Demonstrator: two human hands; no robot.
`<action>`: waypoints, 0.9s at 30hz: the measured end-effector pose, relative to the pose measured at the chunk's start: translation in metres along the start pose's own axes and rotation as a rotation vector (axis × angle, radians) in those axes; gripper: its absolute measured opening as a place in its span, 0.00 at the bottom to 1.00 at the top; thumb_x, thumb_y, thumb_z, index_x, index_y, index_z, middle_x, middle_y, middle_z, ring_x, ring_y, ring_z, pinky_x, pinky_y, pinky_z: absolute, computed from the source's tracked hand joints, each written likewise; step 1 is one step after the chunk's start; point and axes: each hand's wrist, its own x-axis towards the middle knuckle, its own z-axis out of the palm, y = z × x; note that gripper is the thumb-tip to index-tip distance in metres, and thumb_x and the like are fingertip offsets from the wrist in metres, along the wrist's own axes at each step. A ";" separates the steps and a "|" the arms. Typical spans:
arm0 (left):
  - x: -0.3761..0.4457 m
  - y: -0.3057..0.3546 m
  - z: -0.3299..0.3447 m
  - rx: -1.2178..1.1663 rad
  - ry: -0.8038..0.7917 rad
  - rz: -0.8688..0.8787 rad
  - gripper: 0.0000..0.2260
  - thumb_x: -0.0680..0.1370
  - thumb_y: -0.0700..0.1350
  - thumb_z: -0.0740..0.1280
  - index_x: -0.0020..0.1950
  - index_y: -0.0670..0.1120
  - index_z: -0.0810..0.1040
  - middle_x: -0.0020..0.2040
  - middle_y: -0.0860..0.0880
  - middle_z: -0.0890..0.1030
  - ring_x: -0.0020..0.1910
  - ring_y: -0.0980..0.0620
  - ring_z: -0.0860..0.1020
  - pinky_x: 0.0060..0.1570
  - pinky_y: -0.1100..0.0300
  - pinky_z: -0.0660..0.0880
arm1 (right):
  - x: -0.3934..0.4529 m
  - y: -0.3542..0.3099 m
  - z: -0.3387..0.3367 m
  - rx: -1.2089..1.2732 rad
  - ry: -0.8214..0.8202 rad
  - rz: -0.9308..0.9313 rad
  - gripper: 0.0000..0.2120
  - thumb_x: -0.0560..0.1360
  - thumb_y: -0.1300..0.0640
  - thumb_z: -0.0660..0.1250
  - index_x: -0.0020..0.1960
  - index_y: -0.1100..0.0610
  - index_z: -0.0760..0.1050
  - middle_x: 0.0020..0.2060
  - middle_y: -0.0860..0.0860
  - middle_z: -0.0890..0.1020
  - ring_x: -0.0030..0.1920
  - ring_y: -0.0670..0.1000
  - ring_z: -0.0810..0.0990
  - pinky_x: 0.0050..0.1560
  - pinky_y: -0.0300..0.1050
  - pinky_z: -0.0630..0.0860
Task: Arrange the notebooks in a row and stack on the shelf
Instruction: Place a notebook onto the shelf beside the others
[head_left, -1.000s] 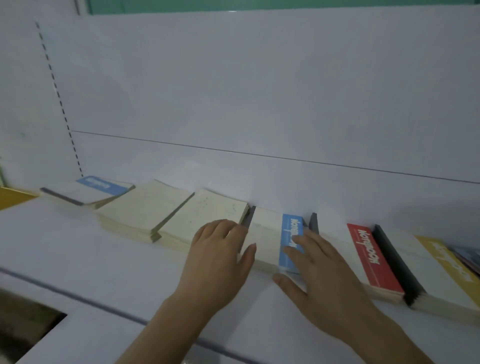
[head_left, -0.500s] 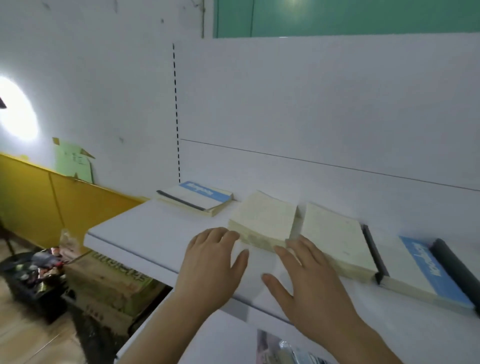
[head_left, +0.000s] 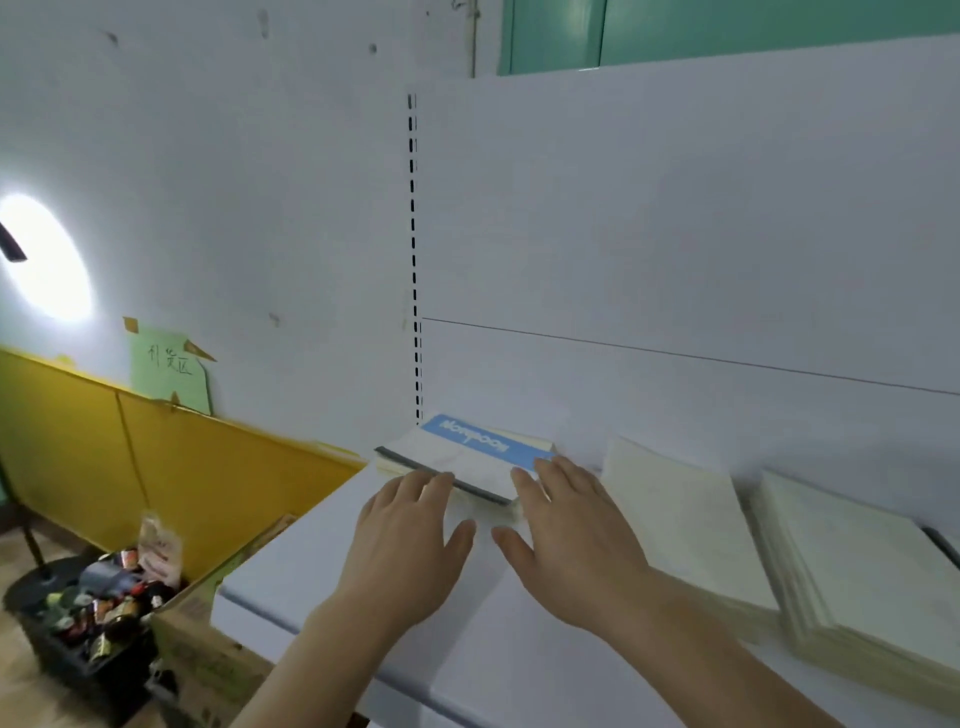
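A small stack of notebooks with a white cover and a blue band (head_left: 470, 452) lies flat at the far left end of the white shelf (head_left: 322, 561). My left hand (head_left: 410, 540) is flat with straight fingers, its fingertips at the stack's near dark spine edge. My right hand (head_left: 566, 530) is flat too, fingertips touching the stack's near right corner. Neither hand holds anything. To the right lie two stacks of cream notebooks, one (head_left: 680, 514) beside my right hand and another (head_left: 852, 577) further right.
The shelf's white back panel (head_left: 675, 234) rises behind the stacks, with a slotted upright at its left edge. Left of and below the shelf are a cardboard box (head_left: 208, 660), a black crate of small items (head_left: 93, 623) and a yellow wall panel (head_left: 156, 457).
The view and both hands have shifted left along the shelf, from the middle notebooks past the cream stacks to the blue-banded stack at the left end.
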 end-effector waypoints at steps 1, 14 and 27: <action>0.009 -0.008 0.003 0.007 -0.023 0.002 0.28 0.81 0.61 0.55 0.79 0.52 0.57 0.77 0.53 0.62 0.76 0.51 0.59 0.75 0.55 0.58 | 0.014 -0.001 0.004 -0.012 -0.015 -0.005 0.30 0.80 0.40 0.49 0.76 0.56 0.55 0.74 0.56 0.60 0.76 0.57 0.52 0.75 0.51 0.51; 0.086 -0.071 0.030 0.130 -0.158 0.214 0.26 0.80 0.65 0.50 0.73 0.54 0.66 0.71 0.51 0.70 0.72 0.46 0.63 0.72 0.50 0.60 | 0.068 -0.016 0.049 -0.205 -0.002 0.055 0.17 0.77 0.47 0.53 0.36 0.51 0.75 0.32 0.49 0.80 0.32 0.53 0.78 0.34 0.45 0.73; 0.083 -0.089 0.015 -0.385 0.126 0.260 0.26 0.82 0.58 0.56 0.79 0.53 0.57 0.77 0.51 0.63 0.77 0.49 0.57 0.75 0.51 0.61 | 0.058 -0.055 0.017 -0.288 0.390 0.361 0.10 0.74 0.54 0.59 0.37 0.53 0.75 0.25 0.50 0.76 0.23 0.55 0.75 0.21 0.46 0.70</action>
